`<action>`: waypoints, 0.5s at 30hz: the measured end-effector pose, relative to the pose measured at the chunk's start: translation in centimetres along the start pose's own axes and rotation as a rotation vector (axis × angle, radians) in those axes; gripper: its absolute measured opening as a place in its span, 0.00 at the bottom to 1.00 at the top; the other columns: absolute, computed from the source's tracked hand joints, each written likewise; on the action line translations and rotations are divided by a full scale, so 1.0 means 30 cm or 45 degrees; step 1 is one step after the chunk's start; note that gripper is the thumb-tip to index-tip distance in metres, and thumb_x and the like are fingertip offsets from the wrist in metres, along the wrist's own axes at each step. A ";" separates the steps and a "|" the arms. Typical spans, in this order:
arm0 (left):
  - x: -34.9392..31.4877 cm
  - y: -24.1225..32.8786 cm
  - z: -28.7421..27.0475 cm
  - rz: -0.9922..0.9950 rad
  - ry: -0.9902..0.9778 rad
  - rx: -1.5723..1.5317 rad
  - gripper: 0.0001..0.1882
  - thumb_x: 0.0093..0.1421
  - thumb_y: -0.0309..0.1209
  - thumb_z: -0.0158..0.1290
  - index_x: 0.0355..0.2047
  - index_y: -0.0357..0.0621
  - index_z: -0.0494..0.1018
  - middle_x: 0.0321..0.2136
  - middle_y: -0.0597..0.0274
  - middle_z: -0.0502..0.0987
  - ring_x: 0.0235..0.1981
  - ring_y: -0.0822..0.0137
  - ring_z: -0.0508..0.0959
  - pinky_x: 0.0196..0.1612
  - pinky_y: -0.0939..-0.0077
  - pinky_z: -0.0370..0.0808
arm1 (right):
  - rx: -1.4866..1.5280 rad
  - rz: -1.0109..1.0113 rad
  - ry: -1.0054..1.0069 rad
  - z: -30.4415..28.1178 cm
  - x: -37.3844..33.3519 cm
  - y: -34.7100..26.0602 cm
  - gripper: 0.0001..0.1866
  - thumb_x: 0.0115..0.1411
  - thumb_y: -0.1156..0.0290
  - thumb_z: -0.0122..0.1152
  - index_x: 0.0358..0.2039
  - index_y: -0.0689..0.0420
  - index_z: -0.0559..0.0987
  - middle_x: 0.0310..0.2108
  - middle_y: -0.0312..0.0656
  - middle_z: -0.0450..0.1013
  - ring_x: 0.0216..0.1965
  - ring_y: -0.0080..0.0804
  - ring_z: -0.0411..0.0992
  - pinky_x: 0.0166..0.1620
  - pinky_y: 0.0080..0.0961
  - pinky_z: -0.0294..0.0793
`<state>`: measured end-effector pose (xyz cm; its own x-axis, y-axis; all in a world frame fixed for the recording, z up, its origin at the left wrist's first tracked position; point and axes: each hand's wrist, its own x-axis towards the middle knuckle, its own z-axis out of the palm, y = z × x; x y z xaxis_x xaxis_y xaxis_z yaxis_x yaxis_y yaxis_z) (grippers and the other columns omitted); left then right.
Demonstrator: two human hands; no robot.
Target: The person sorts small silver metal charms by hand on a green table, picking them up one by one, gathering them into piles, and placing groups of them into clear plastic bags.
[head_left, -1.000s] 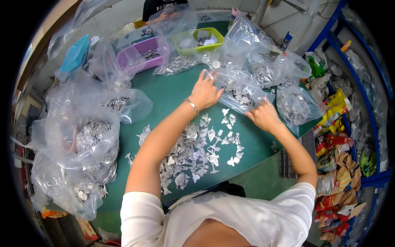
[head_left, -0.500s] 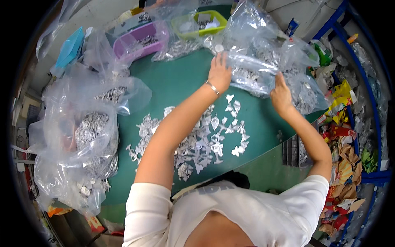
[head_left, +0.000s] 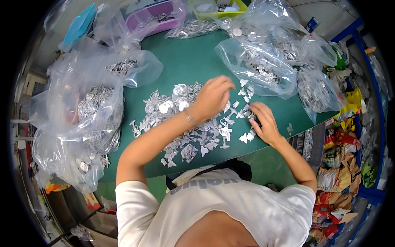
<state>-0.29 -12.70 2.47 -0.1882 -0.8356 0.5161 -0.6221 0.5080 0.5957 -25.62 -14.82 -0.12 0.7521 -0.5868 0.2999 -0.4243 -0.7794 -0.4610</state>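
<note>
Both hands work over a loose heap of small silver metal pieces (head_left: 193, 123) spread on the green table (head_left: 185, 61), in its near middle. The left hand (head_left: 214, 96) hovers over the right part of the heap with its fingers curled downward, close to the pieces; whether it has pinched one cannot be told from this view. The right hand (head_left: 263, 121) lies just to the right, palm down, fingertips touching a few pieces at the heap's right edge, and it does not look closed on anything. The two hands are near each other but apart.

Around the heap stand clear plastic bags filled with the same sort of metal pieces — a big cluster at the left (head_left: 88, 119) and another bag at the far right (head_left: 257, 66), its open mouth toward the hands. At the far edge sit a purple tray (head_left: 154, 16) and a yellow-green tray (head_left: 218, 10).

The risk, as I judge it, lies at the near and right edges of the table: several pieces sit close to the rim by the right hand, and a sweeping motion could push them off onto the cluttered floor. The slumping bags could also spill into the heap if a forearm nudges them — mixing what lies apart.
</note>
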 end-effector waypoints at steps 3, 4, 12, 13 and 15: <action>-0.190 0.047 -0.066 -0.269 -0.076 0.941 0.21 0.55 0.33 0.51 0.50 0.47 0.66 0.50 0.49 0.66 0.49 0.49 0.67 0.49 0.60 0.65 | -0.069 0.235 0.008 0.070 -0.025 0.001 0.27 0.55 0.65 0.56 0.52 0.66 0.65 0.57 0.57 0.55 0.60 0.53 0.51 0.59 0.43 0.52; -0.247 0.038 -0.085 -0.348 -0.153 0.979 0.23 0.56 0.35 0.51 0.53 0.48 0.63 0.52 0.48 0.63 0.51 0.47 0.65 0.50 0.58 0.63 | -0.064 0.226 -0.033 0.098 -0.017 -0.014 0.29 0.55 0.63 0.56 0.54 0.66 0.63 0.59 0.57 0.52 0.61 0.54 0.48 0.61 0.43 0.50; -0.410 0.047 -0.135 -0.505 -0.334 0.841 0.26 0.57 0.35 0.50 0.56 0.49 0.61 0.56 0.44 0.59 0.53 0.41 0.63 0.54 0.57 0.63 | 0.456 -0.067 -0.017 0.186 0.092 -0.111 0.22 0.55 0.67 0.55 0.49 0.63 0.68 0.55 0.51 0.61 0.59 0.49 0.55 0.61 0.41 0.51; -0.429 0.049 -0.136 -0.470 -0.335 0.837 0.25 0.57 0.35 0.49 0.56 0.48 0.61 0.56 0.44 0.59 0.53 0.40 0.63 0.54 0.56 0.63 | 0.285 -0.089 0.109 0.167 0.120 -0.077 0.20 0.55 0.69 0.54 0.48 0.62 0.70 0.52 0.48 0.65 0.57 0.48 0.59 0.60 0.39 0.53; -0.420 0.037 -0.167 -0.521 -0.212 0.727 0.23 0.58 0.33 0.48 0.55 0.46 0.62 0.57 0.44 0.58 0.55 0.40 0.60 0.56 0.52 0.59 | -0.002 0.068 0.254 0.150 0.177 0.026 0.21 0.57 0.65 0.52 0.49 0.63 0.68 0.52 0.52 0.64 0.57 0.51 0.58 0.59 0.40 0.53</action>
<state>5.19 -0.55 -0.30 0.0598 -0.9794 0.1929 -0.9591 -0.0028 0.2832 -19.70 -17.56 -2.66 0.6141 -0.6588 0.4346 -0.4614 -0.7464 -0.4795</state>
